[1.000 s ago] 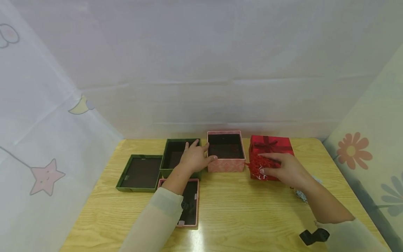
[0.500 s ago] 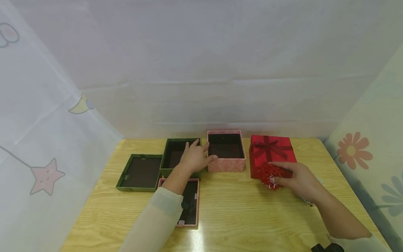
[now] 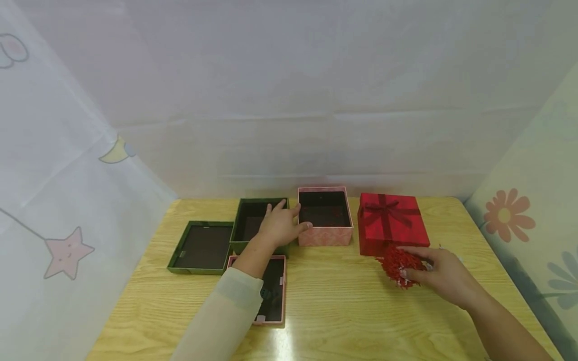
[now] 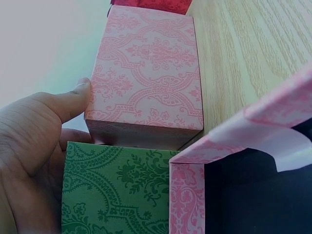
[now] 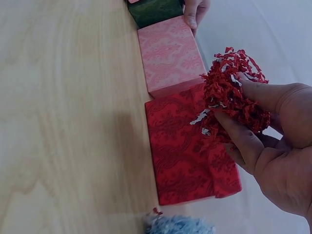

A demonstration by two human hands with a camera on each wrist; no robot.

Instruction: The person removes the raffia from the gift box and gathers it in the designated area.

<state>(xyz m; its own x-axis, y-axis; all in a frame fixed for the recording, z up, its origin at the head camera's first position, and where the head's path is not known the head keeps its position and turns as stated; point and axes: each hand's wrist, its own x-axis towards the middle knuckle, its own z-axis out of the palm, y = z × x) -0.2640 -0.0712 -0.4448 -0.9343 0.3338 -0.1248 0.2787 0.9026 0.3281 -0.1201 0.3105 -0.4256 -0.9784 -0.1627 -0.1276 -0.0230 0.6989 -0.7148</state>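
Observation:
My right hand [image 3: 447, 281] pinches a clump of red shredded paper [image 3: 398, 265], with some white bits in it, in front of the red gift box [image 3: 393, 223]. In the right wrist view the thumb and fingers press into the shredded paper [image 5: 231, 92]. My left hand [image 3: 280, 225] lies over the right side of the open green box [image 3: 246, 215], fingers spread. Its thumb touches the near left corner of the open pink box [image 3: 325, 236], as the left wrist view also shows on the pink box [image 4: 151, 63]. Red scraps lie inside the pink box.
The green lid [image 3: 205, 245] lies upturned at the left. A pink lid [image 3: 273, 286] lies upturned under my left forearm. Blue shredded paper [image 5: 180, 225] sits beside the red box, mostly hidden by my right hand in the head view. A white cloth [image 3: 289, 100] hangs behind the table.
My right hand has drawn the red shredded paper from the red box's left front toward me and to the right, uncovering the bow. The left hand has stayed put.

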